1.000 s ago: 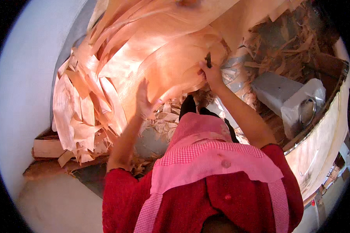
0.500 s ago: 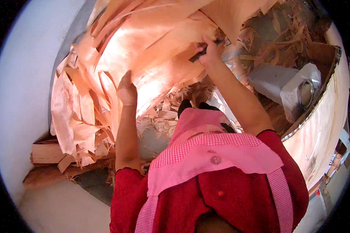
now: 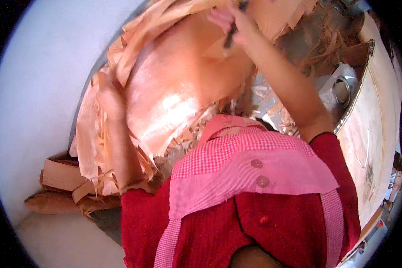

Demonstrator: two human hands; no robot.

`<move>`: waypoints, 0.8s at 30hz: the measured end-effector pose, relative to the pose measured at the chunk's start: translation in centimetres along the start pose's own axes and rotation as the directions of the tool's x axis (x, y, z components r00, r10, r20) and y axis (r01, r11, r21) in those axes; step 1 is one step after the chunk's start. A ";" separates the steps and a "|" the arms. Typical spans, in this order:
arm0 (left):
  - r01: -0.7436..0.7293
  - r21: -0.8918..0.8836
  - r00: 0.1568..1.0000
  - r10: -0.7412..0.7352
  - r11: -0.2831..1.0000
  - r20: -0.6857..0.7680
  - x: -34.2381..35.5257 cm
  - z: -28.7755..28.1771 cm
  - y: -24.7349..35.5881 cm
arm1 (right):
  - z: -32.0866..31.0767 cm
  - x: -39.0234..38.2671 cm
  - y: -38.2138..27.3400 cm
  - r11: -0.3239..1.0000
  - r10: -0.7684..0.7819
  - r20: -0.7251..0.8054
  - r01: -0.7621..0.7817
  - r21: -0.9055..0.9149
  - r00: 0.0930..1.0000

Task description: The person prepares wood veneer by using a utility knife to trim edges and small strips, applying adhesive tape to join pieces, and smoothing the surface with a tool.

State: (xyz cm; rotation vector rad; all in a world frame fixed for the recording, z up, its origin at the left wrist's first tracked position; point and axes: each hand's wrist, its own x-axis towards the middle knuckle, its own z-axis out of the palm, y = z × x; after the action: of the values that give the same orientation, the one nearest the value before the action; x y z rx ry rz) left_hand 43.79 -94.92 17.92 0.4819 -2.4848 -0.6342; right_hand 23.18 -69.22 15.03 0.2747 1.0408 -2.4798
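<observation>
A large, thin, peach-brown sheet of what looks like wood veneer [image 3: 174,76] spreads in front of me, with a bright patch of light on its lower part. Over its far side my right hand [image 3: 237,24] is closed around a dark, narrow tool [image 3: 229,40]; one end sticks out below the fist, and its kind does not show. My left hand [image 3: 111,96] is at the sheet's left edge, beside loose hanging strips [image 3: 94,138]. Motion smears its fingers, so I cannot tell whether it grips any of them.
A pale wall [image 3: 35,107] rises on the left, with wooden blocks [image 3: 60,174] at its foot. To the right, a curved, pale panel [image 3: 370,120] borders a heap of brown scraps [image 3: 312,40]. A clear plastic bag [image 3: 330,89] lies near a metal ring [image 3: 342,91].
My right hand has moved farther away with the dark tool. My left hand has shifted left and slightly up along the sheets. The view has tilted a little, and the sheet lies differently.
</observation>
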 end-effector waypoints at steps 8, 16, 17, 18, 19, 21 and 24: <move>-0.342 0.338 0.938 0.302 0.877 0.168 -12.6 6.2 -4.1 | -20.0 9.6 2.6 0.939 0.092 -0.224 -0.160 -0.305 0.970; -0.286 0.100 0.870 0.214 0.953 0.445 -17.1 8.0 -5.2 | -20.9 13.3 8.4 0.590 0.372 -0.101 -0.320 -0.741 0.923; -0.233 0.089 0.794 0.136 0.968 0.593 -17.5 8.9 -5.6 | -20.5 13.0 9.6 0.512 0.262 -0.117 -0.241 -0.825 0.958; -0.103 -0.009 0.755 0.084 0.995 0.651 -15.7 10.0 -3.6 | -20.4 13.0 9.0 0.329 0.418 -0.195 -0.348 -0.878 0.887; -0.037 -0.127 0.718 0.115 0.991 0.686 -14.3 12.1 -3.2 | -21.2 12.7 9.6 0.428 0.285 -0.141 -0.257 -0.866 0.948; 0.126 -0.315 0.684 0.147 0.941 0.714 -10.1 16.9 -2.4 | -22.1 11.8 10.8 0.519 0.095 -0.044 -0.087 -0.851 0.995; 0.165 -0.344 0.727 0.122 0.924 0.676 -1.4 28.4 -6.9 | -21.9 12.0 9.4 0.466 0.119 0.042 -0.019 -0.885 0.992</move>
State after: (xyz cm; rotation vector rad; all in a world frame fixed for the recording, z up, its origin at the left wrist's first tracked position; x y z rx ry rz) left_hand 30.19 -90.42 -7.55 0.1152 -2.9066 -1.5131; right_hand 17.25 -63.15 -10.29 -0.1482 2.0472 -1.5140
